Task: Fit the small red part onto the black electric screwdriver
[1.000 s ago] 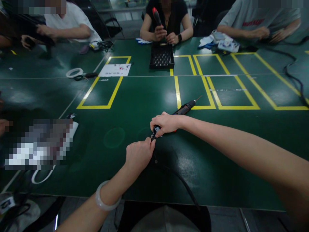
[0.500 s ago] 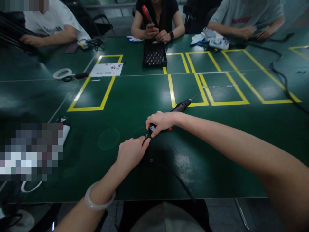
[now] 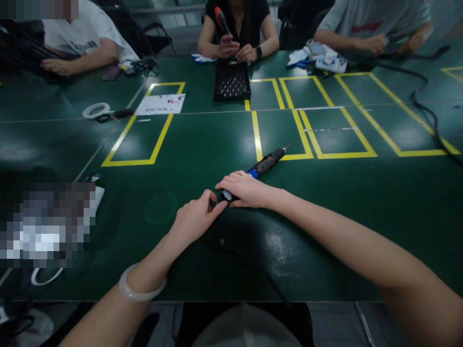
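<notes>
An electric screwdriver with a dark body, a blue band and a thin bit lies slantwise on the green table, its tip away from me to the right. My right hand is wrapped over its rear part, palm down. At the tool's back end, my left hand has thumb and forefinger closed around the small dark end piece, most of which the fingers hide. A black cable runs below the hands toward the table's front edge. A pale bangle circles my left wrist.
Yellow tape rectangles mark the green table. Farther off are a black tray of small parts, a white sheet and a white tape roll. Several people sit opposite; one hand holds a red-and-black tool.
My right hand has flattened and shifted slightly along the screwdriver, uncovering its blue band. My left thumb and forefinger have changed their pinch at the rear end. The screwdriver stays in place.
</notes>
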The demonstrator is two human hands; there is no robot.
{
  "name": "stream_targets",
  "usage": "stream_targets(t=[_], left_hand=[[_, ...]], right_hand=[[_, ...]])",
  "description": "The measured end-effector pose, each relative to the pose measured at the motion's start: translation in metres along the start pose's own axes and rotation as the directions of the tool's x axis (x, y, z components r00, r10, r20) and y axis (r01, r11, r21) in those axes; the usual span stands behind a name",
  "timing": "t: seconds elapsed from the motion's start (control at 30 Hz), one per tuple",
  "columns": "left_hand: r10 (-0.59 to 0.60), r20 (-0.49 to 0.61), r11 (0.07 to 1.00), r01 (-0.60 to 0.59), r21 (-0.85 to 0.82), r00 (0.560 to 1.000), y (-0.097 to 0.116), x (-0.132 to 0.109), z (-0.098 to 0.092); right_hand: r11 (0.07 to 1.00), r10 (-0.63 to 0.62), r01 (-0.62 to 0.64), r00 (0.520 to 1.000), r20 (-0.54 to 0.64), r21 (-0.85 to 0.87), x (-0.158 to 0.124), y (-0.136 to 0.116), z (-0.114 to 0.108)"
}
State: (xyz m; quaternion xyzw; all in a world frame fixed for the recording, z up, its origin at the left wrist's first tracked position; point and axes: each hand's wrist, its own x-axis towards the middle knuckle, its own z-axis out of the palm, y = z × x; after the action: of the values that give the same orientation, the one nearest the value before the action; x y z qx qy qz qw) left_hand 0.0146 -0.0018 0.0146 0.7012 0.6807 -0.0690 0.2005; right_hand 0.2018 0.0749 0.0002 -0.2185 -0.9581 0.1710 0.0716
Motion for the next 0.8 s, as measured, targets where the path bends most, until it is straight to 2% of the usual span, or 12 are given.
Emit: stream_targets(t=[0.17, 0.3, 0.47, 0.63, 0.8], left_hand=[[0.142, 0.085, 0.988, -0.136, -0.067, 0.986, 0.003, 0.016, -0.011], [0.232, 0.135, 0.971, -0.222, -0.085, 0.963, 0.007, 0.019, -0.013], [0.231, 0.078, 0.972, -0.227, -0.056, 0.97, 0.013, 0.013, -0.005], [0.17, 0.019, 0.985, -0.169, -0.024, 0.985, 0.016, 0.007, 0.006], [0.203, -0.037, 0.978, -0.204, -0.051, 0.979, 0.011, 0.009, 0.012]], right_hand=[[1.0, -0.021, 0.02, 0.996, -0.082, -0.009, -0.006, -0.002, 0.006], [0.999, -0.046, 0.04, 0.983, -0.178, -0.035, -0.014, -0.004, 0.014], [0.997, -0.064, 0.052, 0.96, -0.271, -0.051, -0.023, -0.006, 0.024], [0.993, -0.111, 0.087, 0.929, -0.352, -0.082, -0.023, -0.004, 0.031], [0.989, -0.135, 0.098, 0.905, -0.403, -0.111, -0.021, -0.002, 0.037]])
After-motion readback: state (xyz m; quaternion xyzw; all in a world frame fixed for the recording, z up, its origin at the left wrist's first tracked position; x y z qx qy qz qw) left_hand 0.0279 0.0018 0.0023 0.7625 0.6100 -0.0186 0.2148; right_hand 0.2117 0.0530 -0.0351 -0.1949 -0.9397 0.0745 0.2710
